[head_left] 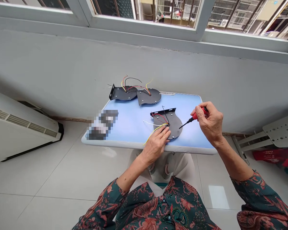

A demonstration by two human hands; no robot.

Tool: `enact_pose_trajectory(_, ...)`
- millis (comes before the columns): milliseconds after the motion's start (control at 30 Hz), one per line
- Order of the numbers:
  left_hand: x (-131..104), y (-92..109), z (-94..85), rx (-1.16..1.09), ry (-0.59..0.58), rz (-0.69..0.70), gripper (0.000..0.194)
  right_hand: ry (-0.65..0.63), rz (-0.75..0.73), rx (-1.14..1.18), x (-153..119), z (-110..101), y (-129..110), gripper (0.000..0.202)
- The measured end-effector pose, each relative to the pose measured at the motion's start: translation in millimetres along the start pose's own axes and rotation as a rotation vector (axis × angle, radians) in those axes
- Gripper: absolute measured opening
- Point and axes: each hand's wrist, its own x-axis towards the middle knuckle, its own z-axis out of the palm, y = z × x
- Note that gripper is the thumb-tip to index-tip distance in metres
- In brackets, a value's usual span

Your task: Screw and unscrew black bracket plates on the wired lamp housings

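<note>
A rounded black metal plate (pixel 174 126) with a bent, slotted flange lies near the table's front edge. Red, black, white and yellow wires (pixel 156 124) come out of a hole at its middle, and small screws sit around its rim. My left hand (pixel 157 142) grips the plate's near left edge, fingers on top beside the wire hole. In my right hand (pixel 210 121) is a screwdriver (pixel 194 116) with a red and black handle, fingers closed round it. Its dark shaft slants down left, and its tip is over the plate's right part; whether it touches is unclear.
Two similar black plates with wires, a left one (pixel 123 93) and a right one (pixel 150 95), lie at the back of the blue tabletop (pixel 132 127). A pixelated patch covers the table's left side. Behind stands a wall (pixel 86 64) below windows; a white appliance (pixel 21 124) is at left.
</note>
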Motion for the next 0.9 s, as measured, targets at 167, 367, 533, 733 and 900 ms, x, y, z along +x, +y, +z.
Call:
enact_pose_trajectory(167, 1, 3, -4.1, -0.031, 0.166, -0.023, 0.034, 0.045, -0.126, -0.078, 24, 10, -4, 0.023)
enact_pose_trajectory(367, 0, -8, -1.6, 0.026, 0.177, -0.168, 0.027, 0.039, -0.139, -0.061, 56, 47, 20, 0.026)
enact_pose_trajectory(533, -5, -10, 2.9, 0.029, 0.122, -0.162, 0.036, 0.006, -0.123, -0.082, 59, 65, 30, 0.027)
enact_pose_trajectory(733, -6, -7, 2.2, 0.076, 0.154, -0.13, 0.035, 0.004, -0.131, -0.088, 59, 64, 32, 0.023)
enact_pose_trajectory(900, -6, -7, 1.9, 0.067, 0.135, -0.141, 0.037, -0.002, -0.125, -0.086, 60, 62, 31, 0.023)
